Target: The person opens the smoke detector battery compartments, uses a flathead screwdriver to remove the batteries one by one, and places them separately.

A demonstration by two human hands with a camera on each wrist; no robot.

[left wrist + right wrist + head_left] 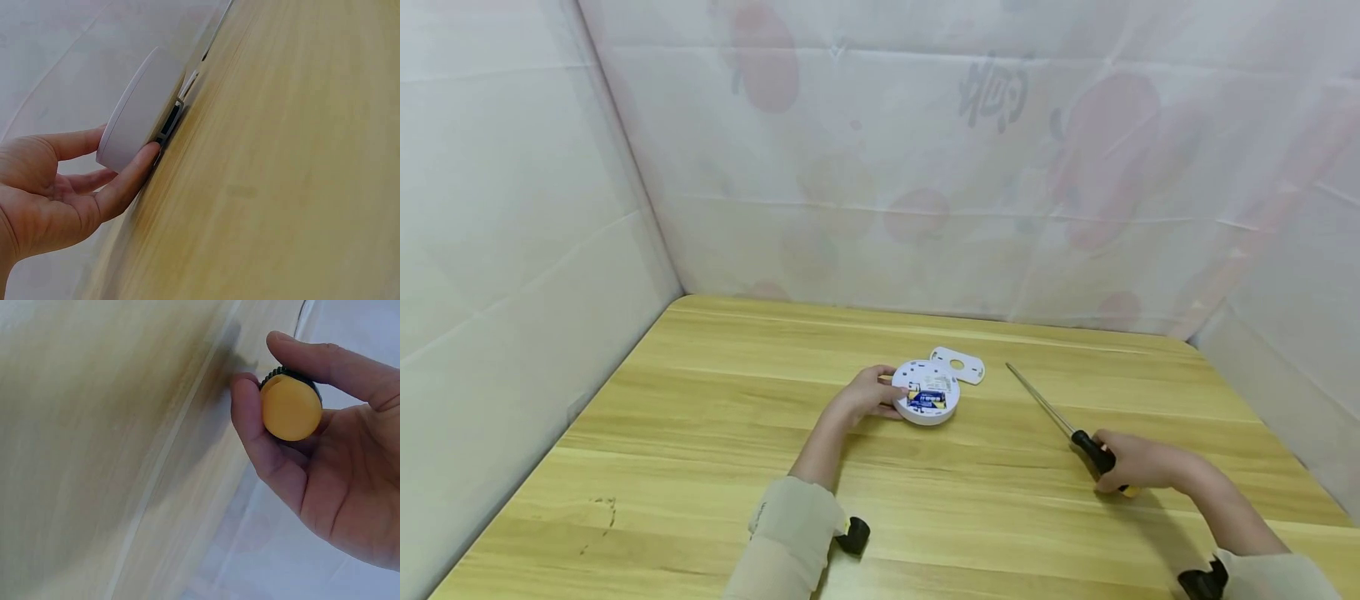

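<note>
A round white device (927, 393) lies on the wooden table (715, 433) with its back up, and a blue and yellow battery (926, 398) shows in its open compartment. My left hand (871, 392) holds its left rim; in the left wrist view the thumb and fingers (128, 178) curl round the white disc (140, 109). A flat white cover plate (958, 364) lies just behind it. My right hand (1131, 463) grips the black and yellow handle (290, 406) of a long screwdriver (1045, 407), whose shaft lies on the table pointing toward the device.
White fabric walls (925, 167) close in the table at the back and on both sides. The table's left half (662, 467) is bare wood with a few dark marks near the front left.
</note>
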